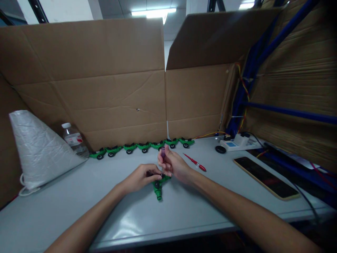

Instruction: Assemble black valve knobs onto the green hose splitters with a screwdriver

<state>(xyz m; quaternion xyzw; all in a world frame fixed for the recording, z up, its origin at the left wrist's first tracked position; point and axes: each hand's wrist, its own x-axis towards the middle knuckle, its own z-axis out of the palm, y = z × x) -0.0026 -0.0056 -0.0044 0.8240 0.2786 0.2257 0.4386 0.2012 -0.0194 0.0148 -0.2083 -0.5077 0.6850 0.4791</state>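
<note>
Nearest me, via the head cam, was the pale table [200, 214]. The green toy [158, 191] was nr its middle, under both hands, narrow end toward me; I couldn't tell if it rested on the tabletop. My L hand [142, 177] had its fingers grasping the toy's dark upper part. My R hand [176, 167] had its fingers closed round a purple handle [163, 153], held approx upright above the toy; couldn't tell if its lower end made contact.

Off to the R, well apart, lay a phone [265, 178], dark screen up. A silvery bag [42, 151] stood far L. Just beyond my R hand was a red screwdriver [196, 163], lying at a slant. Farther back R: a black disc [220, 149] beside a white power strip [237, 143]. Back L, behind the bag, a bottle [75, 141] w/ white cap leaned. Along the back edge ran 7 green toy vehicles [129, 149] w/ black wheels, in 1 row, then a cardboard wall [118, 95].
</note>
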